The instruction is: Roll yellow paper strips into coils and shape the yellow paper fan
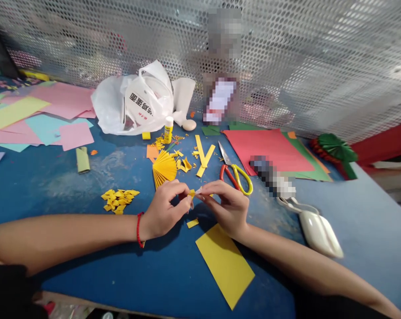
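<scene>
Dark, seemingly Chinese characters are showing upside down on the white plastic bag [140, 104] at eleven o'clock, unreadable; the glue stick's [168, 130] label is staying too small to read.

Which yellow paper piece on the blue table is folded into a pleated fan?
The pleated yellow paper fan, just beyond the left hand; the flat yellow rectangular sheet and narrow yellow strips have no pleats.

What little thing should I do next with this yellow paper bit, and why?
Perhaps lay the small yellow paper piece against the pleated yellow paper fan, because your left hand and right hand both pinch the piece, and the fan lies close beside them.
</scene>
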Motion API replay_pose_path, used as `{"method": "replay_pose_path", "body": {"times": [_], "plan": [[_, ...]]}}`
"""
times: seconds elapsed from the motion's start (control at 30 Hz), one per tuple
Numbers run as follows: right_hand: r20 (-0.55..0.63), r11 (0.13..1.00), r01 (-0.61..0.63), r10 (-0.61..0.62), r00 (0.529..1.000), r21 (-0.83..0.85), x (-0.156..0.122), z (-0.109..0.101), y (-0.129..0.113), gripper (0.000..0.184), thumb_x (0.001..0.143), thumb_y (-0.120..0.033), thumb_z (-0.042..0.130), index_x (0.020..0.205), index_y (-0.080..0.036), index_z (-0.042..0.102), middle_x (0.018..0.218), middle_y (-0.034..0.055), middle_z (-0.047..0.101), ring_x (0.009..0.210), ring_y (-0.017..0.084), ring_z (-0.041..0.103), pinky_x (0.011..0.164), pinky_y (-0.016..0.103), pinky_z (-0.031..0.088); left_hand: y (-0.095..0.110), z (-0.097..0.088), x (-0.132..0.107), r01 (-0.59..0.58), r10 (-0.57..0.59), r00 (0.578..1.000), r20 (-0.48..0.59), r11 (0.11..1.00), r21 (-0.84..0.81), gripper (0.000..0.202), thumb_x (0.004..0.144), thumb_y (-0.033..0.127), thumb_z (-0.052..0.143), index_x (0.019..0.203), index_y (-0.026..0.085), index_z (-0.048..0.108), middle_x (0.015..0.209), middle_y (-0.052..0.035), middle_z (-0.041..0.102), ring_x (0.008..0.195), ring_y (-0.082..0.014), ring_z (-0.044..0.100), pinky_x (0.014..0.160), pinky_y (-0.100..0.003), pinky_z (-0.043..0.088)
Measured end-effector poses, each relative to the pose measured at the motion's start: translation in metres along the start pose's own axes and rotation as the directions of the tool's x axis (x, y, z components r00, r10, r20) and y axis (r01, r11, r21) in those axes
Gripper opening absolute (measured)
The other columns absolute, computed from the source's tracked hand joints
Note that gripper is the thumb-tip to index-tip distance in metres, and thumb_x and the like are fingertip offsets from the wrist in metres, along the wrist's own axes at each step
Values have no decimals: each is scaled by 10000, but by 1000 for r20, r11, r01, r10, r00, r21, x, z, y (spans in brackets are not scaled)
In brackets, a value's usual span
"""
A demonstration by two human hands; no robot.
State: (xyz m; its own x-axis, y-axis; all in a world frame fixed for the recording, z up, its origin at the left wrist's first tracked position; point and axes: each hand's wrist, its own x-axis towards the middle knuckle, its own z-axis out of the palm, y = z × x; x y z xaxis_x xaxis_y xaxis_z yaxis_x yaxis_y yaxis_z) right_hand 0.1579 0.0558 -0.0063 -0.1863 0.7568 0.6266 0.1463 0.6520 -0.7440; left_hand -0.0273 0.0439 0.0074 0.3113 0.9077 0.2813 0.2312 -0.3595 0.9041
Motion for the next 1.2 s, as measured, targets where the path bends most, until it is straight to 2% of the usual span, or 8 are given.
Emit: {"method": "replay_pose_path", "body": {"times": [0.13,0.27,0.53,0.83,1.2], "plan": [[27,997,-75,75,997,29,1,0,-1,214,813,-108,761,972,-247,732,866,23,749,752,149,688,658,285,586,-2,0,-1,0,0,1000,-8,1000,14,220,877,223,512,674,163,574,663,16,594,686,-136,525,708,-285,377],[63,996,-63,59,996,61,1,-1,0,192,821,-94,748,942,-240,723,860,20,745,791,149,692,716,293,584,-2,0,-1,-11,12,1000,-18,1000,12,226,875,216,511,665,163,578,659,15,598,687,-135,531,703,-282,381],[19,967,-154,154,988,203,-4,2,3,191,819,-65,726,855,-221,623,827,-1,708,780,137,704,721,283,587,-2,0,0,-36,36,999,-26,999,-18,219,869,212,518,667,161,587,649,20,609,668,-125,543,689,-271,393],[-29,983,-145,149,988,116,-2,2,1,188,782,-143,796,898,-222,671,818,7,717,733,136,699,656,267,595,-3,0,-2,-41,40,999,-34,998,-48,251,904,244,504,682,159,585,662,10,591,662,-125,540,679,-275,396],[-74,975,-173,184,980,141,-2,2,1,194,761,-107,797,853,-216,664,785,-6,712,722,136,708,675,268,605,-2,0,-2,-63,62,998,-25,997,-44,227,927,241,499,732,168,588,698,12,604,694,-127,551,693,-279,398]]}}
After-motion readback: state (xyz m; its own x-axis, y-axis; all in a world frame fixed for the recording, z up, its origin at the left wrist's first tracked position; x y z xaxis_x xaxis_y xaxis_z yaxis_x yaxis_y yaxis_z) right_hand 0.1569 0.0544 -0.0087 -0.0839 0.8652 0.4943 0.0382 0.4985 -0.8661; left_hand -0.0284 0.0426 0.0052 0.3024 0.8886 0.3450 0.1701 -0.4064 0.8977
